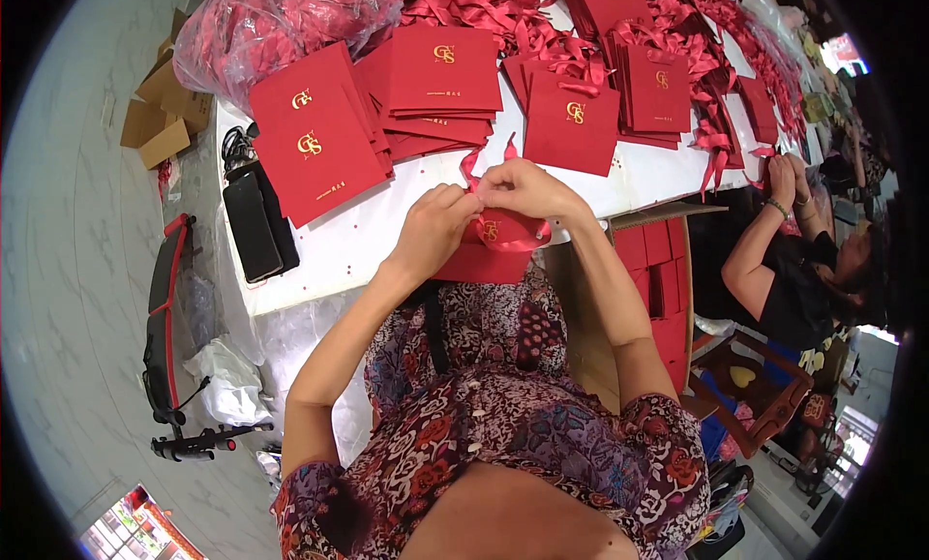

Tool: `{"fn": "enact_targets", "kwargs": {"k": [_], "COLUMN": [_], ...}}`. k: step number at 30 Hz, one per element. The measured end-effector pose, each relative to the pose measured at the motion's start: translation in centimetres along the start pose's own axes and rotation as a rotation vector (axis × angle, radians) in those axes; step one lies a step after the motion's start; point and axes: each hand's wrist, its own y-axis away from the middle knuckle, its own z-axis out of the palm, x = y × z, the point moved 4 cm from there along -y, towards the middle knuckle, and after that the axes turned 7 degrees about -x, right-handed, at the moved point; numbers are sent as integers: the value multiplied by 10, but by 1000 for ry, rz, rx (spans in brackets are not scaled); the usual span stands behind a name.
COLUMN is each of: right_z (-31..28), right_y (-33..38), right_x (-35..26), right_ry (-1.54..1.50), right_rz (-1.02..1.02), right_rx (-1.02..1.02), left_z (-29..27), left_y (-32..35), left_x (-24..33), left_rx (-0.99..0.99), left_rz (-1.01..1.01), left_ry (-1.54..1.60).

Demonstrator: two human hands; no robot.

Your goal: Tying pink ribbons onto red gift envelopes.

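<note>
At the table (295,294), left hand (433,229) and right hand (530,188), both closed, pinch pink ribbon (470,164); red bag (484,267) below.

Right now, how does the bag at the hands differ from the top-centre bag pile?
The bag has the left hand and right hand at its ribbon; no hand touches the pile. Ribbon crosses the bag's front, while the pile's top front shows none. Both are red and gold-marked.

Grey veined tiling (73,270) at left; white table (314,265) ahead; wooden chair (774,405) right; bright opening (131,531) lower left.
</note>
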Motion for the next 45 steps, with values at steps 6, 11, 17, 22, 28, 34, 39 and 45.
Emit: {"fn": "enact_targets", "kwargs": {"k": [6, 11, 17, 22, 28, 34, 39, 45], "right_z": [-3, -18, -3, 2, -7, 12, 2, -16], "right_y": [-12, 2, 5, 2, 22, 5, 2, 6], "right_x": [12, 15, -2, -4, 5, 19, 21, 15], "right_ry": [-3, 4, 431, 675, 199, -43, -34, -271], "right_rz": [106, 115, 168, 149, 71, 2, -65, -132], "right_rx": [423, 462, 485, 568, 698, 591, 709, 703], "left_z": [-1, -2, 16, 22, 27, 35, 27, 21], "left_y": [-1, 2, -3, -24, -18, -18, -21, -8], "left_x": [-8, -19, -39, -48, -57, -46, -32, -35], "left_rx": [-5, -20, 30, -119, 38, 127, 94, 231], "left_rz": [-92, -242, -420, -525, -520, -520, -356, -410], "left_ry": [160, 141, 214, -16, 104, 254, -13, 290]}}
